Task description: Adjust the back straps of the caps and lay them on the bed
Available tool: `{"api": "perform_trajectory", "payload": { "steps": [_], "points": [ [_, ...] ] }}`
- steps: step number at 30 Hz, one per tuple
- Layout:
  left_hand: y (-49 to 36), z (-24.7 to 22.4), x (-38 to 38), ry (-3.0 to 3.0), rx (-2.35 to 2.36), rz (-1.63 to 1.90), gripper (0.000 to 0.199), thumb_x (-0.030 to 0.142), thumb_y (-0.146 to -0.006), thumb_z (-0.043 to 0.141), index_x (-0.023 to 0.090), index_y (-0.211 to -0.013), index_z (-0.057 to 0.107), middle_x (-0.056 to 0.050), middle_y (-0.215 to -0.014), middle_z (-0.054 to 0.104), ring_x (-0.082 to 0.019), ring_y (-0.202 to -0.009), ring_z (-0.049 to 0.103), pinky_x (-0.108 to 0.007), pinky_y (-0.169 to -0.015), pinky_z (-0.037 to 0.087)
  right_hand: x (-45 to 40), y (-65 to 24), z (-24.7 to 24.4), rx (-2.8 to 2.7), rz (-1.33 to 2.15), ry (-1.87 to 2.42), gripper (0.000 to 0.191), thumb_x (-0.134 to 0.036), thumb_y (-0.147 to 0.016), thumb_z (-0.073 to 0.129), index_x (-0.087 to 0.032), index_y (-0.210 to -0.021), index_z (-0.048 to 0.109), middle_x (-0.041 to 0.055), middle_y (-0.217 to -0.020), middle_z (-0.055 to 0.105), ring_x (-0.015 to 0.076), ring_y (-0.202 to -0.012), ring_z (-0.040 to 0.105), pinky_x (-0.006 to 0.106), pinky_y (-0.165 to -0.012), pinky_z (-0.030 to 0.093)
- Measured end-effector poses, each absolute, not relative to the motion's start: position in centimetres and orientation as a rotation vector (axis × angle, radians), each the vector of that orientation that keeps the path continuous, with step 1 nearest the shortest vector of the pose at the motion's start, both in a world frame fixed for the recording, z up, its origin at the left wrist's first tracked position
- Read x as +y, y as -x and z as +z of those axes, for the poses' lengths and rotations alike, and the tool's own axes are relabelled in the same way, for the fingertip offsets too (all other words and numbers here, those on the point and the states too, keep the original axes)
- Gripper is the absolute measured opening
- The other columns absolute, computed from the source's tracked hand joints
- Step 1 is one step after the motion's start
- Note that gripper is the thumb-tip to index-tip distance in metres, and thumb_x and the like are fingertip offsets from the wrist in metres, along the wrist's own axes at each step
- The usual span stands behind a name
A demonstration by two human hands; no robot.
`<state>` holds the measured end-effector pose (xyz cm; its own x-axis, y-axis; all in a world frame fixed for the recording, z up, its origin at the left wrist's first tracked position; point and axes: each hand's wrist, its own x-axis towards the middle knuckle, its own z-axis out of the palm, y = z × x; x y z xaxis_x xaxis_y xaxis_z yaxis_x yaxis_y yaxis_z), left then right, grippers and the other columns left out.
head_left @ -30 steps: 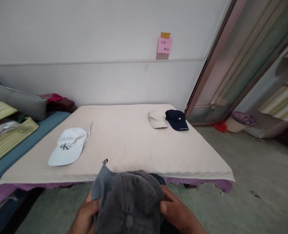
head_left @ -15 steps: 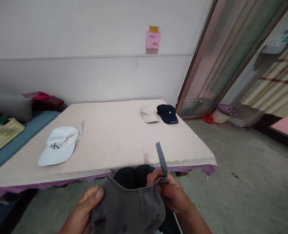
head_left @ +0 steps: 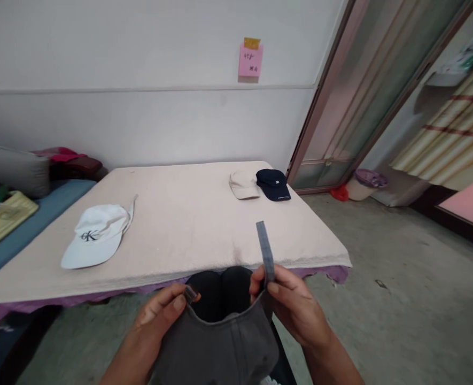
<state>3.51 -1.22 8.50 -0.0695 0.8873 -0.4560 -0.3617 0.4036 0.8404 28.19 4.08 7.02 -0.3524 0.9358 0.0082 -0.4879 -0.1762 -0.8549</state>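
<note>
A dark grey baseball cap (head_left: 216, 347) is held between both hands at the bottom middle, its back opening facing the bed. My left hand (head_left: 156, 321) pinches the left end of that opening, where a small buckle (head_left: 191, 293) shows by the fingertips. The fingers of my right hand (head_left: 292, 305) are closed on the base of the cap's loose grey strap (head_left: 264, 246), which sticks upward. A white cap (head_left: 100, 235) with black letters lies on the bed's left side. Farther back lie a beige cap (head_left: 243, 185) and a navy cap (head_left: 273, 185), side by side.
The bed (head_left: 180, 224) has a pale pink cover and stands against a white wall with a pink note (head_left: 250, 60). A grey cushion (head_left: 15, 170) and a yellow mat (head_left: 7, 219) are at left. A lined bin (head_left: 365, 185) stands by the sliding door at right.
My left hand has shifted up and right from the cap's side to the buckle end. My right hand has moved slightly up along the strap base, thumb now in front.
</note>
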Motion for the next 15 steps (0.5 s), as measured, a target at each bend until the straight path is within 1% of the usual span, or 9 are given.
{"api": "perform_trajectory", "payload": {
  "steps": [1, 3, 6, 9, 11, 12, 13, 15],
  "points": [
    [-3.6, 8.5, -1.1, -0.557, 1.222, 1.103, 0.025, 0.034, -0.069, 0.076, 0.022, -0.090, 0.074, -0.004, -0.083, 0.074, -0.020, -0.070, 0.065, -0.023, -0.060, 0.048, 4.0, -28.3, 7.1, -0.939, 1.725, 0.646, 0.021, -0.034, -0.083, 0.063, -0.016, -0.093, 0.067, 0.0040, -0.070, 0.064, 0.0145, -0.065, 0.056, 0.025, -0.060, 0.042],
    [-4.0, 8.9, -0.8, -0.582, 1.222, 1.065, 0.022, 0.033, -0.068, 0.077, 0.021, -0.087, 0.075, -0.004, -0.081, 0.073, -0.018, -0.068, 0.064, -0.023, -0.060, 0.047, 3.8, -28.2, 7.2, -0.894, 1.716, 0.636, 0.021, -0.037, -0.085, 0.061, -0.017, -0.088, 0.065, -0.0002, -0.057, 0.056, 0.0104, -0.052, 0.048, 0.021, -0.050, 0.035],
    [-4.9, 10.1, -0.3, -0.681, 1.202, 1.001, 0.016, 0.034, -0.071, 0.075, 0.019, -0.077, 0.073, -0.002, -0.071, 0.069, -0.014, -0.061, 0.058, -0.021, -0.057, 0.043, 3.5, -27.8, 7.4, -0.949, 1.734, 0.693, 0.022, -0.038, -0.082, 0.066, -0.016, -0.079, 0.061, -0.0027, -0.052, 0.052, 0.0067, -0.043, 0.040, 0.018, -0.042, 0.026],
    [-5.9, 11.6, 0.3, -0.765, 1.148, 1.015, 0.018, 0.036, -0.074, 0.072, 0.018, -0.072, 0.070, -0.003, -0.067, 0.069, -0.012, -0.058, 0.053, -0.019, -0.054, 0.039, 3.5, -27.4, 7.9, -1.035, 1.774, 0.707, 0.024, -0.040, -0.084, 0.064, -0.016, -0.081, 0.060, -0.0047, -0.050, 0.047, 0.0053, -0.041, 0.035, 0.017, -0.039, 0.023],
    [-6.5, 12.4, 0.6, -0.839, 1.101, 1.053, 0.016, 0.034, -0.075, 0.071, 0.018, -0.071, 0.069, -0.001, -0.062, 0.067, -0.011, -0.058, 0.052, -0.018, -0.056, 0.038, 3.6, -27.3, 8.3, -1.082, 1.790, 0.652, 0.030, -0.047, -0.084, 0.062, -0.017, -0.087, 0.061, -0.0065, -0.049, 0.043, 0.0047, -0.041, 0.031, 0.017, -0.039, 0.020],
    [-6.8, 12.8, 0.8, -0.877, 1.070, 1.057, 0.015, 0.033, -0.076, 0.070, 0.019, -0.072, 0.069, -0.001, -0.060, 0.065, -0.010, -0.058, 0.051, -0.018, -0.057, 0.038, 3.6, -27.4, 8.5, -1.120, 1.795, 0.618, 0.034, -0.050, -0.081, 0.063, -0.017, -0.090, 0.062, -0.0068, -0.050, 0.042, 0.0045, -0.041, 0.029, 0.017, -0.039, 0.019],
    [-7.0, 13.0, 0.9, -0.900, 1.038, 1.057, 0.014, 0.031, -0.077, 0.069, 0.018, -0.073, 0.069, 0.000, -0.058, 0.064, -0.010, -0.058, 0.050, -0.018, -0.058, 0.038, 3.6, -27.5, 8.6, -1.180, 1.793, 0.593, 0.038, -0.051, -0.078, 0.067, -0.017, -0.092, 0.063, -0.0061, -0.053, 0.044, 0.0047, -0.043, 0.030, 0.017, -0.041, 0.020],
    [-7.5, 13.3, 1.1, -0.875, 0.973, 1.028, 0.013, 0.031, -0.078, 0.069, 0.018, -0.076, 0.068, 0.000, -0.060, 0.063, -0.009, -0.056, 0.049, -0.018, -0.055, 0.036, 3.6, -27.8, 8.7, -1.351, 1.763, 0.584, 0.036, -0.045, -0.070, 0.076, -0.016, -0.088, 0.066, -0.0030, -0.061, 0.050, 0.0060, -0.051, 0.037, 0.018, -0.045, 0.025]
  ]
}}
